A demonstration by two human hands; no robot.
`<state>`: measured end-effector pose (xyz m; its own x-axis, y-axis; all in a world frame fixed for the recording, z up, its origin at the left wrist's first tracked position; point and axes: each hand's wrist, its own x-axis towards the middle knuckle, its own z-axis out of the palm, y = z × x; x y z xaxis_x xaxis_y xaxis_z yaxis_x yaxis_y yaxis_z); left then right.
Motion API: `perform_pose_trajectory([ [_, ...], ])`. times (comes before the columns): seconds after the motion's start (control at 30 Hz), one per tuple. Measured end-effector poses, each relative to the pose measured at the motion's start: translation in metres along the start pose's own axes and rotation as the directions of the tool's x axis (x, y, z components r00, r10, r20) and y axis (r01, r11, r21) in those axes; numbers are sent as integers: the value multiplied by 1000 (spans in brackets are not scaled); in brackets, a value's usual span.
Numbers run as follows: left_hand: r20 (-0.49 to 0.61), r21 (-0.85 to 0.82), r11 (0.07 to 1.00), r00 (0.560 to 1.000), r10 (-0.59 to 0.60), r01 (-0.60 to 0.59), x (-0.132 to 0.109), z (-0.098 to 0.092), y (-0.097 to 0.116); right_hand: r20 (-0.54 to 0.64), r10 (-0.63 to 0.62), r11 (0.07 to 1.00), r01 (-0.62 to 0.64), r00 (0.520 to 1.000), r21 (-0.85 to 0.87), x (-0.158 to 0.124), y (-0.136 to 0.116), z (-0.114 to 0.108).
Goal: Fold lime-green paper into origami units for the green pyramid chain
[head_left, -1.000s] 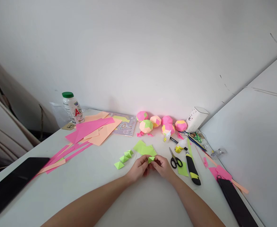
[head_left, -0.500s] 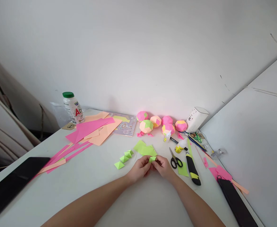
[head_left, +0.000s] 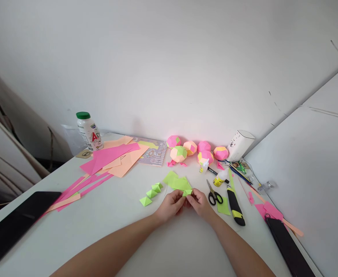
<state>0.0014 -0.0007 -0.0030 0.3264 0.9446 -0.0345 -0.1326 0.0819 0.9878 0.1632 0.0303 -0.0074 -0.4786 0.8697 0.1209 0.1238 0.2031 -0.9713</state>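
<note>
My left hand [head_left: 170,206] and my right hand [head_left: 200,203] meet at the middle of the white table [head_left: 99,227], both pinching a small folded green paper piece [head_left: 187,192] between their fingertips. Just behind it lies a flat stack of green paper squares [head_left: 175,181]. Several finished green folded pieces [head_left: 152,192] lie in a row to the left of my left hand.
Black scissors [head_left: 214,194], a yellow-black utility knife [head_left: 235,206] and two glue bottles [head_left: 220,177] lie right of my hands. Several pink-orange paper balls [head_left: 197,150] line the wall. Pink and orange sheets [head_left: 115,157], a green-capped bottle [head_left: 88,131] and dark tablets [head_left: 13,225] sit around.
My fingers have shifted slightly on the green piece, which now sits a little higher between the fingertips. Everything else stays in place.
</note>
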Motion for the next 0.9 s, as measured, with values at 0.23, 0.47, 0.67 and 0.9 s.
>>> perform_pose_trajectory([
  [0.23, -24, 29, 1000, 1000, -11, 12, 1, 0, -3, 10, 32, 999, -33, 999, 21, 0, 1, 1],
  [0.47, -19, 78, 996, 999, -30, 31, 0, 0, -1, 18, 47, 999, -47, 999, -12, 0, 3, 1],
  [0.67, -18, 99, 995, 1000, -21, 23, 1, 0, -6, 25, 22, 997, -21, 999, -70, 0, 0, 1],
  [0.9, -18, 83, 996, 999, -30, 31, 1, -1, -6, 42, 2, 996, 2, 999, -87, 0, -1, 0],
])
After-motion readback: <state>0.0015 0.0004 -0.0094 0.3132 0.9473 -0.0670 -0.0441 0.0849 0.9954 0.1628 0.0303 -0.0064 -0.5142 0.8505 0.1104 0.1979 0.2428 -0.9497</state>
